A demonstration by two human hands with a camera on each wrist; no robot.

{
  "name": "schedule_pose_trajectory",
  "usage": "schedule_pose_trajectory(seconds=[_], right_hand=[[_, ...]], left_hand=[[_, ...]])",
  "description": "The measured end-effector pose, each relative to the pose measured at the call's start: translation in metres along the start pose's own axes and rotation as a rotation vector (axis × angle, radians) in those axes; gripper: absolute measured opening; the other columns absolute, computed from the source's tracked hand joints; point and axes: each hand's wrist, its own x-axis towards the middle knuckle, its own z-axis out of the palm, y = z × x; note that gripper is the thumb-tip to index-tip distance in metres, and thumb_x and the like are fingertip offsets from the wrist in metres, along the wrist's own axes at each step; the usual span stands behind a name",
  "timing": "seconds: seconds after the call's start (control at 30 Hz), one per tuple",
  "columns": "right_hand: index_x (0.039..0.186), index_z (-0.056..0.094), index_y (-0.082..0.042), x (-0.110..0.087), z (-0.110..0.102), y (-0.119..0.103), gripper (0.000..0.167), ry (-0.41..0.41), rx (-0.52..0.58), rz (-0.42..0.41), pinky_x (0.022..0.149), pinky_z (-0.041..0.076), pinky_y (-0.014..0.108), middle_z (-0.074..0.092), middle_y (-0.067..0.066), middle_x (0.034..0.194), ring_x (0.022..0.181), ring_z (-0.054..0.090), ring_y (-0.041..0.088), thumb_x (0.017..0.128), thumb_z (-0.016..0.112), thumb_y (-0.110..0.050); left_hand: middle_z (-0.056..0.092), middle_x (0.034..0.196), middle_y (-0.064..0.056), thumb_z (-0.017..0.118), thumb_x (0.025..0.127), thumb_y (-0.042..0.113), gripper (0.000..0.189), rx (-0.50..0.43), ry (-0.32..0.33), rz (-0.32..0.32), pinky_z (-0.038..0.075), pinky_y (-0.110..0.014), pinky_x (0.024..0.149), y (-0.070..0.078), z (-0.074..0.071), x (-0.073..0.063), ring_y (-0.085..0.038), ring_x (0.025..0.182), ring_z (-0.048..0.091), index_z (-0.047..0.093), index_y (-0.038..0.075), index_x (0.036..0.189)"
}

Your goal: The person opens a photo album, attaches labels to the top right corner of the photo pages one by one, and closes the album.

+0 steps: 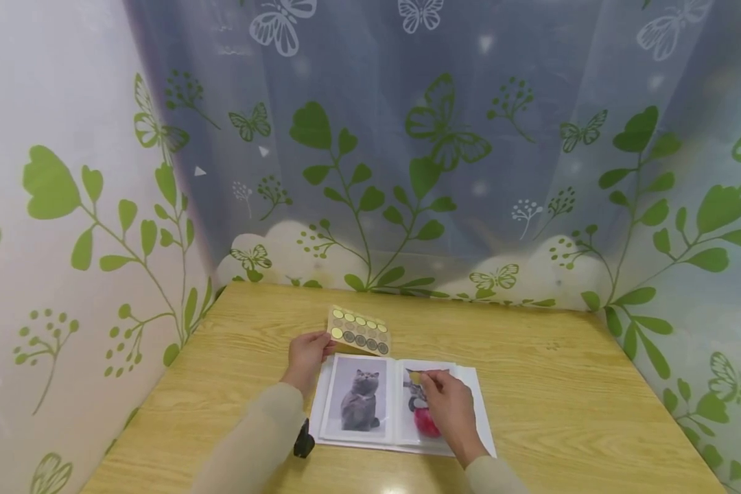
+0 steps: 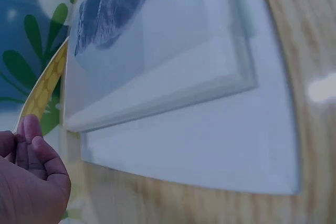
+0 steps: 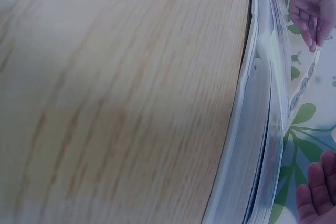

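A photo album (image 1: 393,412) lies spread on the table, a grey cat photo (image 1: 359,401) on its left page. The right page bears a photo with a red ball (image 1: 427,422), partly covered by my right hand (image 1: 453,406). Between thumb and fingertips, that hand pinches a small round yellow sticker (image 1: 415,377) at the photo's upper part. My left hand (image 1: 307,358) pinches the left edge of a sticker sheet (image 1: 361,331), tilted up behind the album. Rows of yellow and dark grey circles cover the sheet. In the left wrist view, its yellow side (image 2: 46,85) rises above my fingers.
The wood-grained table (image 1: 562,398) extends around the album. A small black object (image 1: 304,440) sits by my left sleeve at the album's lower left corner. Curtains (image 1: 370,171) printed with green leaves and butterflies hang behind the table and at both sides.
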Motion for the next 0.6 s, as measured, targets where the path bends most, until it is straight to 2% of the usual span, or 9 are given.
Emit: schedule_pose_trajectory(seconds=[0.23, 0.47, 0.6], right_hand=[[0.103, 0.074, -0.006, 0.001, -0.001, 0.001, 0.019, 0.011, -0.033, -0.022, 0.069, 0.051, 0.035, 0.069, 0.000, 0.083, 0.074, 0.058, 0.015, 0.098, 0.062, -0.020], [0.101, 0.075, -0.005, 0.002, 0.000, 0.004, 0.019, 0.012, -0.025, -0.036, 0.069, 0.051, 0.035, 0.070, 0.000, 0.083, 0.074, 0.059, 0.014, 0.097, 0.062, -0.019], [0.102, 0.075, -0.006, 0.003, 0.000, 0.005, 0.019, 0.000, -0.021, -0.030, 0.071, 0.050, 0.035, 0.069, 0.000, 0.084, 0.075, 0.057, 0.015, 0.098, 0.062, -0.020]], left_hand=[[0.070, 0.096, -0.028, 0.056, 0.095, -0.004, 0.027, 0.107, -0.077, 0.034, 0.059, -0.034, 0.076, 0.003, 0.016, 0.008, -0.030, 0.081, 0.071, 0.060, -0.020, 0.116], [0.071, 0.096, -0.024, 0.060, 0.090, 0.000, 0.038, 0.385, -0.079, 0.106, 0.056, -0.041, 0.084, 0.003, 0.012, 0.010, -0.030, 0.085, 0.070, 0.058, -0.017, 0.124], [0.069, 0.106, -0.026, 0.060, 0.092, 0.003, 0.042, 0.418, -0.107, 0.105, 0.056, -0.043, 0.087, 0.001, 0.007, 0.010, -0.033, 0.094, 0.068, 0.055, -0.015, 0.130]])
